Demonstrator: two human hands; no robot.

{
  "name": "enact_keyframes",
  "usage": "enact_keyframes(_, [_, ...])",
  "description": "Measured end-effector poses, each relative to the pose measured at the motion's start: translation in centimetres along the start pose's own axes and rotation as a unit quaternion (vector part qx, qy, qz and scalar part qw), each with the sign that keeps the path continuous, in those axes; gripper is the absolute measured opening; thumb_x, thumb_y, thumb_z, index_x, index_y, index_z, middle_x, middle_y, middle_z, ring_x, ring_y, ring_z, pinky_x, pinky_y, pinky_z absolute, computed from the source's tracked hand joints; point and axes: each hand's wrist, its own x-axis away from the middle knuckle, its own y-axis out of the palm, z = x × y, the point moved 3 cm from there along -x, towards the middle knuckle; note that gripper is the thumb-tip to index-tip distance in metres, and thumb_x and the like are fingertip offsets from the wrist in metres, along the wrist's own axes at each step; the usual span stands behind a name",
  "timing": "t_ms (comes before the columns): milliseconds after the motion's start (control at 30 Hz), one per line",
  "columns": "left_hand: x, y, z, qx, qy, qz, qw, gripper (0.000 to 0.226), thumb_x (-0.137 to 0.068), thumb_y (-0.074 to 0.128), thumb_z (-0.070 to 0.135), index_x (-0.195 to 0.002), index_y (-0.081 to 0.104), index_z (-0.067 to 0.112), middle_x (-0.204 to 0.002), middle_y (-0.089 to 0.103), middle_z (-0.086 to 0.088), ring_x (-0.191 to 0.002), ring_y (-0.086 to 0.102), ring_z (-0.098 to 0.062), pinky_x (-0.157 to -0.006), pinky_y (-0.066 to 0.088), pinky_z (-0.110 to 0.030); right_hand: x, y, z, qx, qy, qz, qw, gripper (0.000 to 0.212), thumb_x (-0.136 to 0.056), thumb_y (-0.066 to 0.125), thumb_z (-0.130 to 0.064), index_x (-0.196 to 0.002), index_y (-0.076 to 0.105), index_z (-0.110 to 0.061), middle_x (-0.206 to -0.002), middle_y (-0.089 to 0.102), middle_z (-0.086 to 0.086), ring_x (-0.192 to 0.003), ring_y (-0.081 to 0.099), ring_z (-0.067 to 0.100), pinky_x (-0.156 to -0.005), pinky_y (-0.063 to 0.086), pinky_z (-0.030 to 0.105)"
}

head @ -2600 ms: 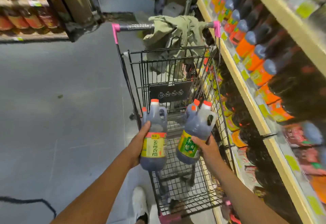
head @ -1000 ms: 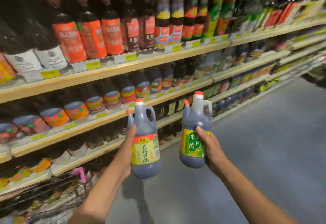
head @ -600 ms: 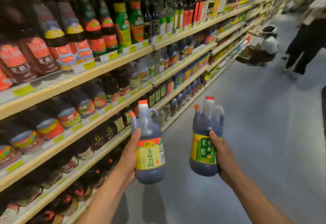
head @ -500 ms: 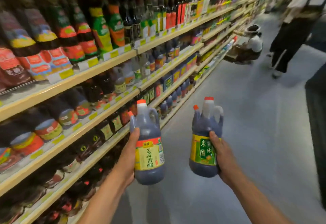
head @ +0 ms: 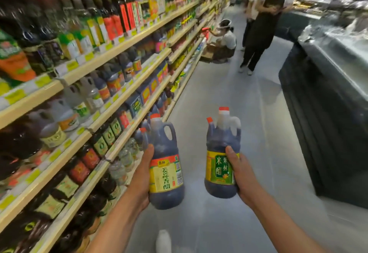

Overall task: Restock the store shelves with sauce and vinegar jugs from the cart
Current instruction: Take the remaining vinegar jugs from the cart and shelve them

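My left hand [head: 142, 175] grips a dark vinegar jug with a yellow label [head: 166, 175] and a red cap, held upright over the aisle floor. In my right hand [head: 240, 173] is a second dark jug with a green label [head: 220, 165], also upright, about a hand's width to the right of the first. Both jugs hang at waist height beside the shelves [head: 119, 121] on my left, which are packed with dark sauce and vinegar bottles. The cart is out of view.
A person crouches by the low shelves [head: 226, 41] further down the aisle, next to a cardboard box. Two standing people [head: 264, 19] are beside them. A dark chest freezer [head: 326, 101] lines the right side. My white shoe [head: 163, 240] shows below.
I have turned away from the cart and now face along the aisle. The shelves have slid to my left. Both jugs remain in my hands at the same height.
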Motion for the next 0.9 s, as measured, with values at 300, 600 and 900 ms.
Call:
enact_keyframes(300, [-16.1,3.2,3.7,-0.055,-0.042,-0.084,0.994,0.070,-0.080,0.056,0.057,-0.137,0.056,0.017,-0.123,0.070,-0.021,-0.108,0.070,-0.038,-0.086,0.059,-0.046,-12.8,-0.3,-1.1,-0.010,0.011,0.081,0.997,0.054,-0.079,0.062,-0.057,-0.116,0.066,-0.017,-0.104,0.076,0.015,-0.096,0.074,0.033,-0.084,0.059,0.046])
enact_keyframes(600, [-30.8,8.6,5.0,-0.095,-0.062,-0.157,0.981,0.074,-0.056,0.076,0.081,-0.114,0.072,0.035,-0.105,0.078,-0.008,-0.092,0.077,-0.025,-0.068,0.061,-0.030,-26.1,-2.1,-3.0,-0.007,0.015,0.127,0.992,0.051,-0.084,0.064,-0.060,-0.117,0.064,-0.021,-0.103,0.077,0.010,-0.093,0.075,0.027,-0.075,0.061,0.037])
enact_keyframes(900, [-47.6,15.2,4.4,-0.109,-0.064,-0.151,0.980,0.069,-0.057,0.079,0.080,-0.111,0.074,0.036,-0.102,0.079,-0.004,-0.089,0.077,-0.023,-0.066,0.061,-0.030,-43.4,-7.6,-5.2,-0.006,0.021,0.123,0.992,0.058,-0.078,0.058,-0.056,-0.119,0.063,-0.015,-0.104,0.076,0.013,-0.094,0.074,0.030,-0.081,0.061,0.042])
